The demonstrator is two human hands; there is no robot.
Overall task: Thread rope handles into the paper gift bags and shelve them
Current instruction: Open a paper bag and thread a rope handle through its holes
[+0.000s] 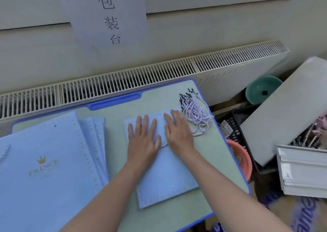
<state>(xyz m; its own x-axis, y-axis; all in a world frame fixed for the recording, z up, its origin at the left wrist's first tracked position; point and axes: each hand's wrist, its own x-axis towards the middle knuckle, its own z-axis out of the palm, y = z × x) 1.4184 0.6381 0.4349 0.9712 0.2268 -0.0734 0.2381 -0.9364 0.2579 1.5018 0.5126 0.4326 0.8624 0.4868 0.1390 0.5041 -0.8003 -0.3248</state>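
Note:
A flat light-blue paper gift bag (164, 177) lies in the middle of the small desk (217, 162). My left hand (142, 139) and my right hand (177, 131) both press flat on its upper part, fingers straight. A loop of white-and-purple rope handle (164, 145) peeks out between my two hands. A bundle of loose rope handles (195, 111) with black tips lies just right of my right hand, at the desk's far right corner. A stack of larger blue bags (46, 161) with a gold crown logo covers the desk's left side.
A radiator (141, 76) runs along the wall behind the desk. A paper sign (108, 16) hangs above it. To the right, on the floor, stand an orange basin (242, 159), a green basin (261, 88), a black crate (238, 124) and leaning white boards (286, 108).

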